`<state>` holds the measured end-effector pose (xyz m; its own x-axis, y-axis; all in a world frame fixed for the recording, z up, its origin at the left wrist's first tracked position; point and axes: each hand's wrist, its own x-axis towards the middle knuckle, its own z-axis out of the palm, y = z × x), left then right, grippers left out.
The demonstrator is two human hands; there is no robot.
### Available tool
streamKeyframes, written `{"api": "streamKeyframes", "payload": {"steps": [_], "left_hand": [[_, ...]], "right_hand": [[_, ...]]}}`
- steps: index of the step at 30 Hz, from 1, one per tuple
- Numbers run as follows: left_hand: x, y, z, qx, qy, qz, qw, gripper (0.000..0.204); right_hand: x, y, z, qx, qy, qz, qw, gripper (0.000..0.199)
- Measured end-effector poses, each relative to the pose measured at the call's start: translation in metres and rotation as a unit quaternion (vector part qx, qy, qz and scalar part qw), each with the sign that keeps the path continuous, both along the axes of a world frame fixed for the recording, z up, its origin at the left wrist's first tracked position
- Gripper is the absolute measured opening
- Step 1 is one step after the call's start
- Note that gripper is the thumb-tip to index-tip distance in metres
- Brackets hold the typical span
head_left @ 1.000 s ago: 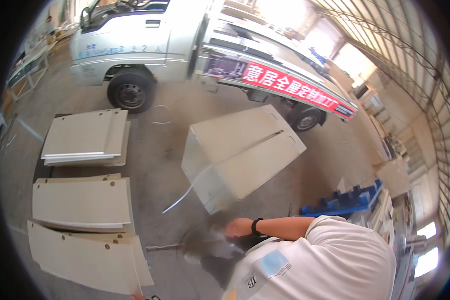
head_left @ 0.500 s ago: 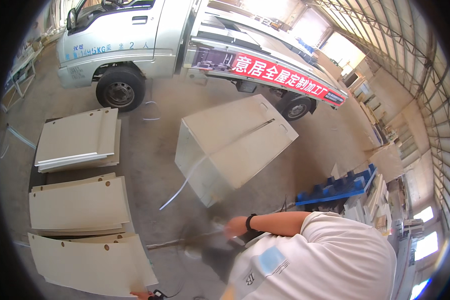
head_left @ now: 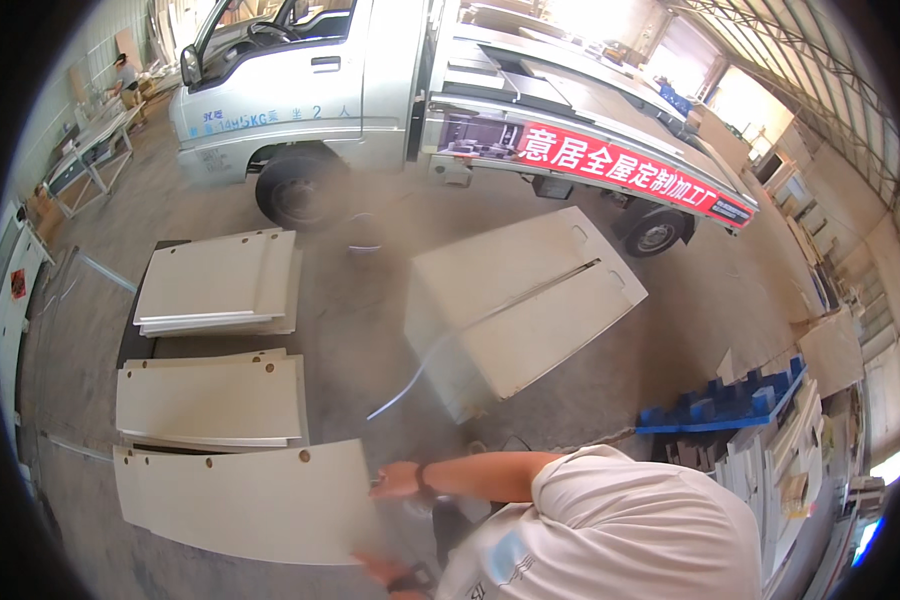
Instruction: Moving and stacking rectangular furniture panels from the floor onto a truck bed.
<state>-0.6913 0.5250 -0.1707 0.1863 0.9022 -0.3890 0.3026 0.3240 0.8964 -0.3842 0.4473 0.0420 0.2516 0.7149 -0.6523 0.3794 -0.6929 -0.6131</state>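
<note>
One cream, rectangular flat panel [head_left: 240,500], round-holed; right hand [head_left: 400,480] at its end edge; left hand [head_left: 382,567], blurred, at its lower corner; whether fingers pinch, cannot tell.

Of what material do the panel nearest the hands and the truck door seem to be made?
The panel: probably engineered wood, smooth and pale; brown shows at its round holes.
The truck door: likely painted metal, silvery white, with soft shine and crisp edges.
</note>
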Motion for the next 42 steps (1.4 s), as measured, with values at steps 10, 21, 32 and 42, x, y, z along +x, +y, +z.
{"api": "streamKeyframes", "payload": {"steps": [10, 21, 32, 42], "left_hand": [[0.075, -0.084, 0.141, 0.190, -0.072, -0.304, 0.931, 0.050], [0.111, 0.028, 0.197, -0.196, -0.147, 0.026, 0.969, 0.034], [0.089, 0.121, 0.224, -0.141, -0.248, -0.054, 0.957, 0.061], [-0.035, 0.165, 0.172, -0.360, -0.117, -0.018, 0.925, 0.053]], "right_hand": [[0.049, -0.047, -0.015, 0.083, 0.118, -0.271, 0.952, 0.059], [0.080, -0.107, 0.082, 0.178, 0.241, -0.375, 0.877, 0.032], [0.086, -0.147, 0.163, 0.158, -0.117, -0.072, 0.978, 0.038], [0.054, -0.199, 0.123, 0.334, -0.390, 0.098, 0.853, 0.052]]}}
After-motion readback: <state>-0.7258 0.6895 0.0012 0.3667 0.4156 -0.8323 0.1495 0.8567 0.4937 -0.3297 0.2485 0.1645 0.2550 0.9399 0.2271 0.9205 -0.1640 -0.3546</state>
